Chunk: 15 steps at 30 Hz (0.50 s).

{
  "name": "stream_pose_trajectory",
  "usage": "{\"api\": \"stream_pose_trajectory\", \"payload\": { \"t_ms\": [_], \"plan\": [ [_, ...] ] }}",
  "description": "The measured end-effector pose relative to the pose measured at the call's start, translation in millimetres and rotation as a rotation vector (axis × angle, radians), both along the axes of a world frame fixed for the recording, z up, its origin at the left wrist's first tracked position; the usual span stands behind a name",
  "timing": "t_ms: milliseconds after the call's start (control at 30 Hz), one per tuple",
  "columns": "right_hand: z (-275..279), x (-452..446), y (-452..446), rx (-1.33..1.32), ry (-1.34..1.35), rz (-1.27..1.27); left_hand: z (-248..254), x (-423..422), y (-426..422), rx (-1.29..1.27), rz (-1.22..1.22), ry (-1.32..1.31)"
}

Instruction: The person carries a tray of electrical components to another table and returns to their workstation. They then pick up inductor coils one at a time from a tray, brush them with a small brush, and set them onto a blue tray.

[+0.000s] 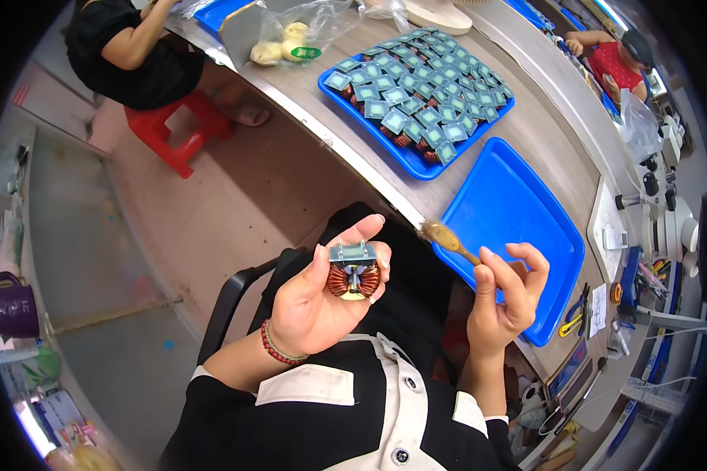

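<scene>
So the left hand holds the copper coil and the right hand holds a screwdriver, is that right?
Not quite: in the head view, the right hand holds a brush instead. The left hand does hold the copper coil.

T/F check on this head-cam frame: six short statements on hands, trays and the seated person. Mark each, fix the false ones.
1. The left hand holds a copper-coloured wound component. True.
2. The right hand holds a brush. True.
3. The brush is touching the wound component. False: there is a gap between them.
4. The tray packed with parts is red. False: it is blue.
5. A person in dark clothing sits on a red stool. True.
6. The beaded bracelet is on the right wrist. False: it is on the left wrist.
</scene>
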State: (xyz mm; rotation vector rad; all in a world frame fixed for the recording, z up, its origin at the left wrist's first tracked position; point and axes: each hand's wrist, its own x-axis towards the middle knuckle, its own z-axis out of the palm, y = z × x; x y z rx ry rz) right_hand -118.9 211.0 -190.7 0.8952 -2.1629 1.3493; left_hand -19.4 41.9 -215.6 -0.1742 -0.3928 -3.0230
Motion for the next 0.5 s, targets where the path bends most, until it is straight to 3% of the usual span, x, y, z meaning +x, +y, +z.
{"api": "stream_pose_trajectory", "payload": {
  "t_ms": [333, 367, 433, 500],
  "plan": [
    [-2.2, 7.1, 3.4, -0.050, -0.009, 0.003, 5.1, -1.1, 2.2, 0.012, -0.036, 0.008],
    [-0.3, 10.8, 1.4, -0.082, 0.010, 0.029, 6.5, -0.6, 3.3, 0.000, -0.001, -0.024],
    [0.7, 16.5, -3.3, 0.201, 0.165, 0.194, 6.1, -1.5, 2.5, -0.014, 0.034, -0.055],
    [-5.1, 26.5, -8.0, 0.231, -0.123, 0.394, 0.9, -3.9, -0.3, -0.186, 0.201, -0.015]
  ]
}}
